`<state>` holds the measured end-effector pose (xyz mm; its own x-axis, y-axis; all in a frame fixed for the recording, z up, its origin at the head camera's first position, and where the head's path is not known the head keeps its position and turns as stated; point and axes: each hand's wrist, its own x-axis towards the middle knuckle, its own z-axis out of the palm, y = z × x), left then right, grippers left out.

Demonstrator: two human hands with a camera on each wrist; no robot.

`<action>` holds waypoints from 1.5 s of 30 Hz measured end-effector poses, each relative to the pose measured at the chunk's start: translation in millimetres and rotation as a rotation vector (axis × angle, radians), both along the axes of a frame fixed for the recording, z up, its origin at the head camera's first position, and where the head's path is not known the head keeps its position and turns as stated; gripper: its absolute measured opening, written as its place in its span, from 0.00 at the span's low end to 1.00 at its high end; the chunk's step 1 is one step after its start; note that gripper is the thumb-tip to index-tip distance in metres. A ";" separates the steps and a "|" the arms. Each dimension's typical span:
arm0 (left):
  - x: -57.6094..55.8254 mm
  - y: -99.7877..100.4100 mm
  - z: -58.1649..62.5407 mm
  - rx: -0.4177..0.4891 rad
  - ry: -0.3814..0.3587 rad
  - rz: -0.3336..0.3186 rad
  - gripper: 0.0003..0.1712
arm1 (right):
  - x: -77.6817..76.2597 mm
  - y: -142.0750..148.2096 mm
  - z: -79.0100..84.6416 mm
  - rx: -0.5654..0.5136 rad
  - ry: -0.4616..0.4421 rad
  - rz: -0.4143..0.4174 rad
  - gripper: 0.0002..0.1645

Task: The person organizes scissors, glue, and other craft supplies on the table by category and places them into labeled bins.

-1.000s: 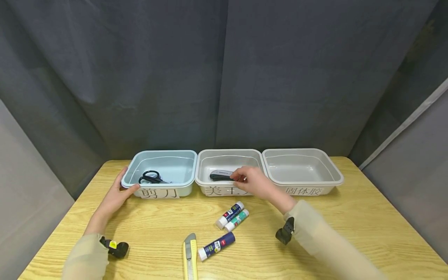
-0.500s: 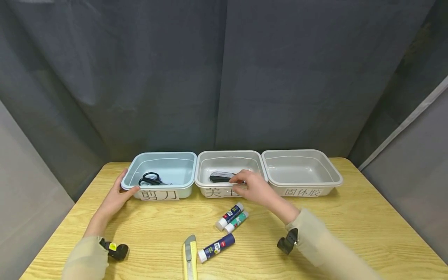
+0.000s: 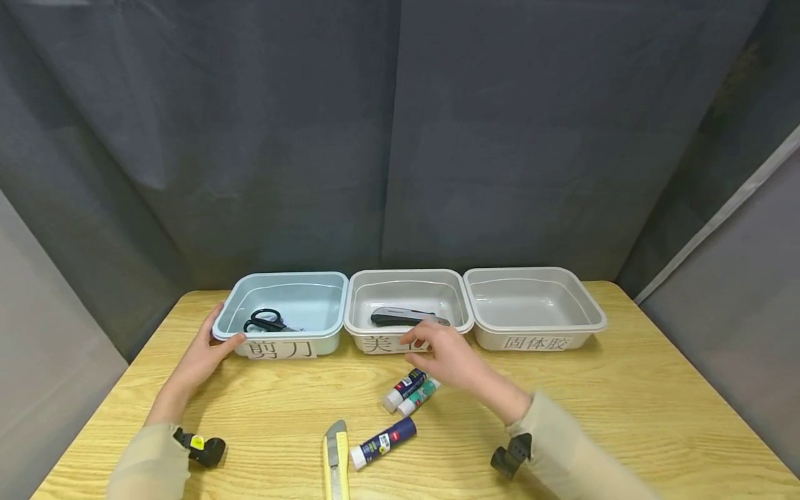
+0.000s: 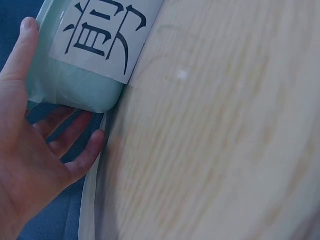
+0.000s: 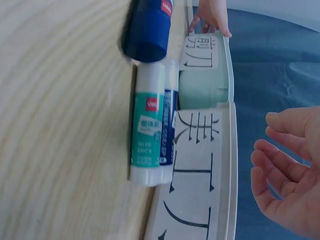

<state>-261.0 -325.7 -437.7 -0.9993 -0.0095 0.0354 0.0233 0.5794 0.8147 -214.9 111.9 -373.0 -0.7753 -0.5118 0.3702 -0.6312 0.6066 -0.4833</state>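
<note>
Right hand [image 3: 445, 353] has withdrawn, empty, from the black cutter [image 3: 392, 317] (left hand [image 3: 203, 353] still grips the blue bin [image 3: 320, 304]).

The characters 剪刀 are read on the front label [image 3: 281, 349] of the light-blue bin [image 3: 315, 295]. On the middle bin [image 3: 409, 287], 美工 is read, the third character being only partly shown. 固体胶 is borne by the right-hand bin [image 3: 531, 298]. "GLUE STICK" is printed on the green-labelled tube [image 5: 146, 127]; small print on the blue tubes [image 3: 384, 442] cannot be read reliably.
</note>
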 end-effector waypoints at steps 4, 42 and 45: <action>-0.1 -0.2 -0.6 -0.002 0.008 -0.008 0.52 | 3.4 -1.2 -2.0 0.014 -0.013 -0.007 0.14; 0.8 3.1 1.9 0.009 0.007 -0.010 0.52 | 36.2 -47.5 -27.6 0.295 0.060 0.537 0.27; 1.3 2.9 1.4 0.015 0.013 -0.011 0.52 | 35.4 -53.1 -31.0 0.330 0.065 0.582 0.30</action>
